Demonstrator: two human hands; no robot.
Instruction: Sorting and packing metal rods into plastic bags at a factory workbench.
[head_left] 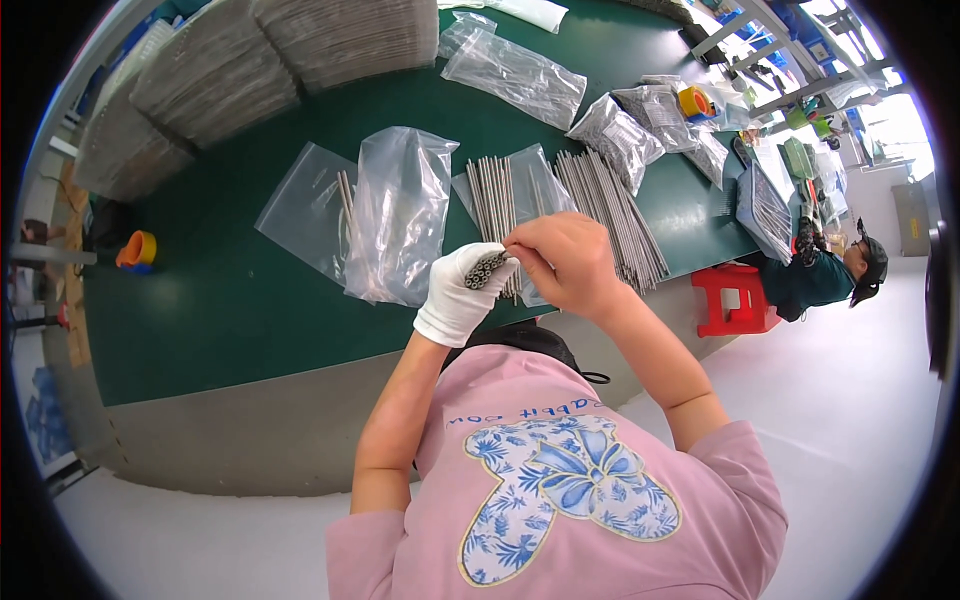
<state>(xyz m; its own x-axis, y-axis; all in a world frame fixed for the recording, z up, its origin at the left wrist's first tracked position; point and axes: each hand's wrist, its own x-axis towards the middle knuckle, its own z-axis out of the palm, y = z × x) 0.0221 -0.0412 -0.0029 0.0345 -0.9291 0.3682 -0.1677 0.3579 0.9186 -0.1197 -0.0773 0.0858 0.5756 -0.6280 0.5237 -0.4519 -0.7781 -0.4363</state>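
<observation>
My left hand (450, 295), in a white glove, is closed around a bundle of thin metal tubes (484, 272) with their hollow ends turned up toward me. My right hand (575, 262), bare, pinches with thumb and forefinger at the bundle's right edge, on the end of one tube. Just beyond the hands lies a row of metal rods (490, 195) on the table. A wider pile of grey rods (612, 215) lies to the right, partly behind my right hand. Left of the rods is a clear plastic bag (400, 210), next to a flatter bag (305, 205) with a few rods on it.
The green table (230, 320) carries stacks of plastic-wrapped goods (215, 85) at the far left. Filled bags (615, 135) and a yellow tape roll (694, 102) stand at the back right; another roll (138, 250) is at left. A co-worker (815, 275) sits near a red stool (732, 300).
</observation>
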